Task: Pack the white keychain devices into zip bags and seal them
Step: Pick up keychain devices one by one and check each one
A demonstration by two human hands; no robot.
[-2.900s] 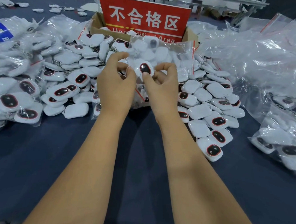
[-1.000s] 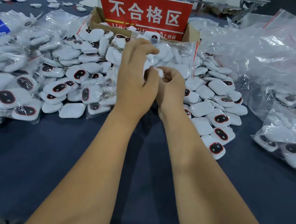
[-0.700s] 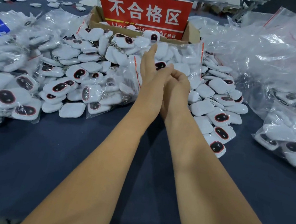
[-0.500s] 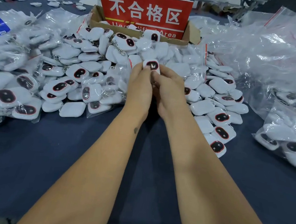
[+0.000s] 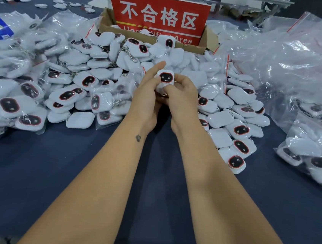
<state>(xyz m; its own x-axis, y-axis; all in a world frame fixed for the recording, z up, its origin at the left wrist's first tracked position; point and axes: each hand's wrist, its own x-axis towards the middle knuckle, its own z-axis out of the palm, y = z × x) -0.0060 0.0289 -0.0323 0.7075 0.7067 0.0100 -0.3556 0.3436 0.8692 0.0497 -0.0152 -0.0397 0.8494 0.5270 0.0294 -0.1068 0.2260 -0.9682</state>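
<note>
At centre frame, one white keychain device (image 5: pixel 165 79) is pinched upright between the left hand (image 5: pixel 147 96) and right hand (image 5: pixel 180 96), both grips curled on it, above the heaped devices (image 5: pixel 93 79).

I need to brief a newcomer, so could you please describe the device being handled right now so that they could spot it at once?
Start at the red sign at the table's far edge and come straight toward the camera, over the heap of devices. There the left hand and right hand together hold one device upright. It alone is raised above the heap, its dark oval face toward the camera.
</note>
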